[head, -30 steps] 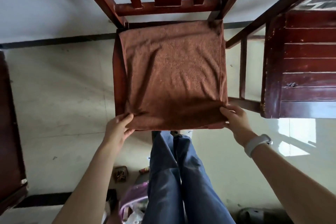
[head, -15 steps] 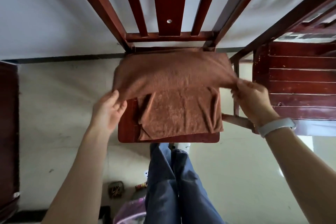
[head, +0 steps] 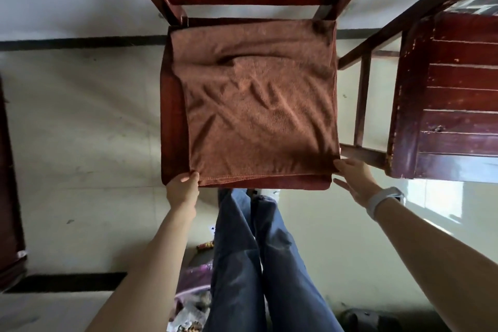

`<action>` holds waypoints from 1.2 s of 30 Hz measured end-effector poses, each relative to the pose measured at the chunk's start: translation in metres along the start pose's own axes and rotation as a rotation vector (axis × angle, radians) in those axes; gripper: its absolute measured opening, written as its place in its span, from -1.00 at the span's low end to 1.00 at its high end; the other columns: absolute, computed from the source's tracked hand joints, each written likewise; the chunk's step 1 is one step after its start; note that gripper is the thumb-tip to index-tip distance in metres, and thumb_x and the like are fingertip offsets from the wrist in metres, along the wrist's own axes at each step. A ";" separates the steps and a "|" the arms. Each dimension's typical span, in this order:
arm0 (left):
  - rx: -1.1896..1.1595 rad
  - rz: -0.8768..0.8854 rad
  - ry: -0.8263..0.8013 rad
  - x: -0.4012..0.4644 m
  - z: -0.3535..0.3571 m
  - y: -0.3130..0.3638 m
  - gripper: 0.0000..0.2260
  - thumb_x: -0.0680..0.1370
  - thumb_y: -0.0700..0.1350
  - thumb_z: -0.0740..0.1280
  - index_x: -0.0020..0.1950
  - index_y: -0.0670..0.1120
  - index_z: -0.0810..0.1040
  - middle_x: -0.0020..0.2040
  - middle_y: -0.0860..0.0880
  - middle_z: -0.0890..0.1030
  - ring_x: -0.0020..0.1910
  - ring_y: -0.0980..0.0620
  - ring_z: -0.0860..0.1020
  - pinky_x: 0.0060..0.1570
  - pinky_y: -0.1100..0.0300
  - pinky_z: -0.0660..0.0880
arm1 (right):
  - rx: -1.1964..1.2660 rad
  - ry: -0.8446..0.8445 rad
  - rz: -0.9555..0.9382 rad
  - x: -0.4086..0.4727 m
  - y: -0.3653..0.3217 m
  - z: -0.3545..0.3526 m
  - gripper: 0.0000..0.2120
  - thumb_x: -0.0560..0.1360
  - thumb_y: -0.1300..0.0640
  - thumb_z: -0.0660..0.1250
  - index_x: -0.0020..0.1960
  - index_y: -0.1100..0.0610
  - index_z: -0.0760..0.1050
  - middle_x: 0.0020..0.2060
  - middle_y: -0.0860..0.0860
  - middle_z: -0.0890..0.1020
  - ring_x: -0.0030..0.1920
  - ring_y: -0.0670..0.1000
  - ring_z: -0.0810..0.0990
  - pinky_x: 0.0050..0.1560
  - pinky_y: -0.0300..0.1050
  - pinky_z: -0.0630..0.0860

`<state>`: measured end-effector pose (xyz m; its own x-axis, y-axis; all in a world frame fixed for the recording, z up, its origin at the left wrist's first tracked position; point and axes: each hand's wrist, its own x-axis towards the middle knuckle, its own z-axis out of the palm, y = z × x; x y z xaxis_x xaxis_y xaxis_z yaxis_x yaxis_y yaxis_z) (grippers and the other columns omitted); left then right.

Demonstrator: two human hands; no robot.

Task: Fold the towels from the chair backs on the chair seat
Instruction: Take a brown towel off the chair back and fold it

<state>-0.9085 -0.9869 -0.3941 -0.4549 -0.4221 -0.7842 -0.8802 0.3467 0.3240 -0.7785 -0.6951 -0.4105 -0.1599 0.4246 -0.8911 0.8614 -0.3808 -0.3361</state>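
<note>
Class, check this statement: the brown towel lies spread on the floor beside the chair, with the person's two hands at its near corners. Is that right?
Not quite. The head view shows the brown towel spread on the chair seat, not on the floor. The rest holds: the left hand pinches its near left corner and the right hand is at its near right corner.

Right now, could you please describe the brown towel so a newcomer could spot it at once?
Find the dark red wooden chair straight ahead. The brown towel lies spread on its seat, wrinkled, covering nearly all of it. Unlike the hard slatted wood beside it, it is soft cloth with a stitched near hem.
</note>
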 end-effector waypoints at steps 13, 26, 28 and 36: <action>-0.004 -0.185 -0.210 -0.001 -0.006 0.011 -0.91 0.51 -0.29 0.31 -0.19 -0.20 0.46 -0.21 -0.13 0.58 -0.26 -0.02 0.55 -0.13 0.15 0.52 | -0.113 0.057 -0.098 0.000 0.001 -0.007 -0.88 0.53 0.27 0.20 -0.09 0.29 0.50 -0.42 0.09 0.51 -0.41 0.02 0.45 -0.33 -0.18 0.35; -0.289 -0.246 -0.203 0.001 -0.029 0.007 -0.94 0.46 -0.38 0.32 -0.18 -0.27 0.50 -0.18 -0.16 0.57 -0.17 -0.02 0.57 0.02 0.15 0.47 | -0.114 0.138 -0.101 0.006 -0.001 -0.015 -0.86 0.50 0.30 0.21 -0.21 0.23 0.49 -0.45 0.06 0.50 -0.45 -0.03 0.48 -0.27 -0.14 0.37; -0.343 -0.254 -0.216 -0.001 -0.030 0.008 -0.94 0.47 -0.38 0.31 -0.19 -0.26 0.50 -0.18 -0.17 0.57 -0.16 -0.02 0.57 -0.06 0.17 0.52 | -0.099 0.142 -0.125 0.004 -0.002 -0.016 -0.89 0.49 0.32 0.22 -0.18 0.19 0.47 -0.40 0.05 0.50 -0.46 -0.07 0.49 -0.28 -0.15 0.38; -0.273 -0.015 -0.177 -0.013 -0.042 0.020 -0.90 0.48 -0.32 0.33 -0.07 -0.24 0.43 -0.16 -0.15 0.53 -0.20 0.00 0.56 0.01 0.15 0.51 | 0.068 0.125 -0.262 -0.034 -0.018 -0.024 -0.76 0.49 0.33 0.22 -0.21 0.03 0.32 -0.33 0.03 0.50 -0.43 -0.07 0.49 -0.34 -0.26 0.42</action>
<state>-0.9259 -1.0096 -0.3551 -0.4320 -0.2652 -0.8620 -0.9013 0.0935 0.4230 -0.7769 -0.6830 -0.3669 -0.3079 0.6123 -0.7282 0.7637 -0.2974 -0.5730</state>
